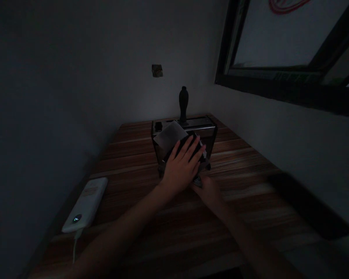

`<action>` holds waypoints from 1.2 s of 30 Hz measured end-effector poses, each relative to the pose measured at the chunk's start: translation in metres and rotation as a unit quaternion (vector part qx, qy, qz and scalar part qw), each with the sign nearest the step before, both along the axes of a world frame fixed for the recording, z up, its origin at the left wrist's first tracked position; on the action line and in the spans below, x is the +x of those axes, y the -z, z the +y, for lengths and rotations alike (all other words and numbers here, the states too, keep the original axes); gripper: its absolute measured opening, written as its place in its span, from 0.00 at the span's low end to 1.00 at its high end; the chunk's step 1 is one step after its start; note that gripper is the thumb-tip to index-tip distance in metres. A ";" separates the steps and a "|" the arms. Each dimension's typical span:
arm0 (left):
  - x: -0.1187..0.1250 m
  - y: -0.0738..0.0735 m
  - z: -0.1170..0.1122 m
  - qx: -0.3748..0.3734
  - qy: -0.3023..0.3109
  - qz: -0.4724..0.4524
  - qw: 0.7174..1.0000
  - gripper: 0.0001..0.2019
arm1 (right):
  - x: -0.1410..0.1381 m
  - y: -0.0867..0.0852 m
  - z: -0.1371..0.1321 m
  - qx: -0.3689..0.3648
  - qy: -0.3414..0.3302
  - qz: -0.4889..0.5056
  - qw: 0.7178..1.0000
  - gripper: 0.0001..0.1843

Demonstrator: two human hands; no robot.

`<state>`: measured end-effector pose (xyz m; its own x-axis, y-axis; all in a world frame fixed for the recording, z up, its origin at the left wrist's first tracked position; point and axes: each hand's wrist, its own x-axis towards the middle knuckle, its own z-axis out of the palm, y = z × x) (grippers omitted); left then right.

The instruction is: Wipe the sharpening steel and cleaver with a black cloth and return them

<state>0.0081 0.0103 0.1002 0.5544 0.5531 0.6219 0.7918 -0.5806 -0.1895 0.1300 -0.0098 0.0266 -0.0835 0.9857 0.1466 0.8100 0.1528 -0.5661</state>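
The scene is very dim. My left hand [182,166] lies flat with fingers stretched out on the front of a small metal machine [206,130] that stands on a wooden table [244,162]. A black upright handle [183,102] rises from the machine's top. A pale sheet of paper [169,135] sticks out above my fingers. My right hand [208,190] sits low at the machine's base, partly under my left hand; its fingers are hidden, near a small dark object I cannot make out.
A white power bank [85,203] with a lit indicator and a cable lies at the table's left edge. Grey walls close in behind and on both sides. A dark-framed window [279,85] hangs at the upper right. A dark shadow band crosses the table's right side.
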 end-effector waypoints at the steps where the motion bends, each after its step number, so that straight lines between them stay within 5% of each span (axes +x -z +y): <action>1: 0.002 0.002 -0.001 -0.001 0.002 0.008 1.000 0.23 | 0.000 0.000 0.000 -0.006 0.000 0.002 1.000 0.14; 15: 0.014 0.025 -0.013 -0.007 0.042 0.073 0.996 0.22 | 0.001 0.004 0.000 -0.031 0.003 0.020 0.999 0.13; 27: 0.011 0.020 -0.012 -0.011 0.046 0.073 0.996 0.21 | 0.002 0.005 0.000 -0.029 0.005 0.028 0.999 0.17; 36: -0.003 0.001 -0.002 -0.018 0.021 0.043 0.999 0.22 | 0.001 0.000 0.000 -0.009 -0.002 0.005 1.000 0.15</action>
<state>0.0051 0.0086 0.0987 0.6284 0.5485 0.5516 0.7478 -0.6213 -0.2341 0.1308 -0.0094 0.0265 -0.0860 0.9878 0.1298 0.8038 0.1457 -0.5768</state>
